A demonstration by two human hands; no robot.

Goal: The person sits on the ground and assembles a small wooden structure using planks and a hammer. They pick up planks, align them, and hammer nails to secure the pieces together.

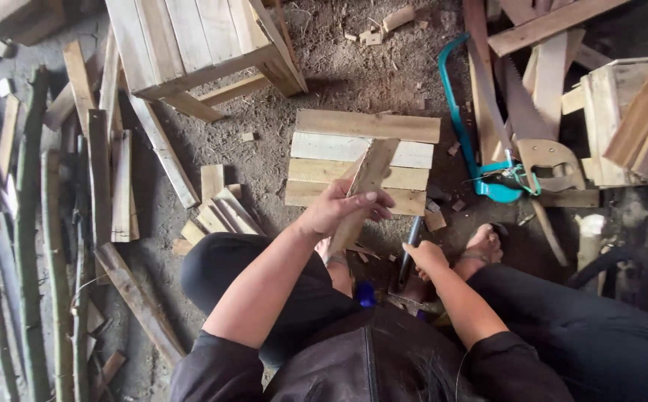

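1. Left hand (339, 210) wrapped around a slat (363, 192), fingers together over its face, thumb behind; slat held tilted, upper end over the panel (361, 160).
2. Right hand (425, 257) lower, beside the right foot (484, 244), fingers closed on a dark tool handle (411, 246), possibly a hammer; head hidden.
3. Panel of four boards flat on the dirt floor (353, 74), just ahead of the knees.
4. Teal bow saw (464, 130) and handsaw (532, 130) right of the panel, blades overlapping.
5. Crate (190, 45) toward the floor's far edge, left of centre.
6. Loose offcuts (219, 208) left of the panel; long sticks (33, 223) along the left edge.
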